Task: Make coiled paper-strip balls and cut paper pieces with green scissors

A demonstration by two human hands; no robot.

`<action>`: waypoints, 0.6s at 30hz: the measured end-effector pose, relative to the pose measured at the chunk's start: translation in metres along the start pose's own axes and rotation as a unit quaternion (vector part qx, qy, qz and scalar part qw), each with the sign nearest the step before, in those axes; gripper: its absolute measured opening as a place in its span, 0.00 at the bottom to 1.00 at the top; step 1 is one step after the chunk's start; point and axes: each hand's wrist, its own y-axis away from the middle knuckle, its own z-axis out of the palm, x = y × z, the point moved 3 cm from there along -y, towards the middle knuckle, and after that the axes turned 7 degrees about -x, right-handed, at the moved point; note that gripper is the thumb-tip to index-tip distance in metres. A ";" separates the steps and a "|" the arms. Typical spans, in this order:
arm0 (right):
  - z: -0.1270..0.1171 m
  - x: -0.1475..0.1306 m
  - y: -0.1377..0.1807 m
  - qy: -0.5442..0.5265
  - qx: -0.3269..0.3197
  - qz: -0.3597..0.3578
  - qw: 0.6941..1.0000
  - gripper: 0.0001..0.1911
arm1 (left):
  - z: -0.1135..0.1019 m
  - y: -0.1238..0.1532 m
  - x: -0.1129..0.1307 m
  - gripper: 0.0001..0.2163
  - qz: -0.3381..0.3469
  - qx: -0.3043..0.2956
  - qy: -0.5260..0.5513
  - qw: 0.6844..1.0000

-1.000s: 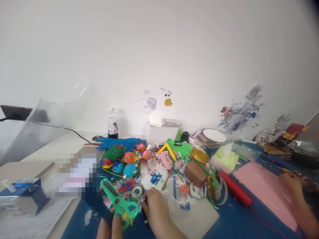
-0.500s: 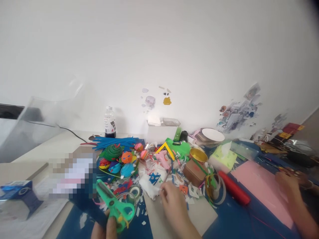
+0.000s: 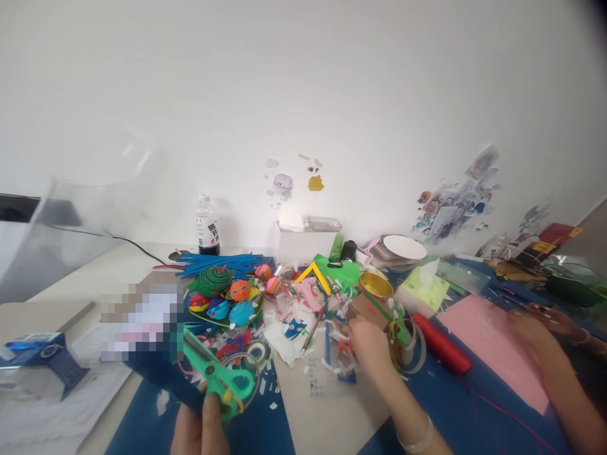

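Observation:
My left hand, at the lower left, is closed around green-handled scissors and a dark blue strip. The scissor blades point up and to the left. Over the pile of paper scraps, my right hand reaches to the front of the brown box; its fingertips are partly hidden against the box and scraps. A roll of tape lies just right of the scissors. Beyond them is a green leaf-shaped plate with colourful wrapped balls.
A drink bottle stands by the wall. Blue strips, a golden bowl, a tissue pack and a red roll surround the scraps. Another person's hands work over a pink sheet at the right.
My right hand has moved right and away from me, from the white tissue to the brown box. A dotted clear sheet and blue piece now show on the board. My left hand keeps the scissors.

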 end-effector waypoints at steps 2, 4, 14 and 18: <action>-0.007 -0.005 0.003 -0.007 0.009 -0.007 1.000 0.11 | 0.000 0.000 0.000 0.24 -0.005 -0.003 0.002 1.000; -0.012 -0.018 0.009 -0.017 0.015 -0.026 0.999 0.11 | 0.001 0.000 -0.001 0.25 -0.010 -0.008 0.014 1.000; 0.022 -0.135 0.035 -0.137 -0.052 -0.338 0.929 0.18 | 0.000 0.002 0.011 0.22 -0.015 0.002 0.031 0.999; 0.025 -0.143 0.026 -0.169 -0.051 -0.332 0.927 0.18 | -0.001 0.003 0.014 0.23 -0.012 0.007 0.038 0.999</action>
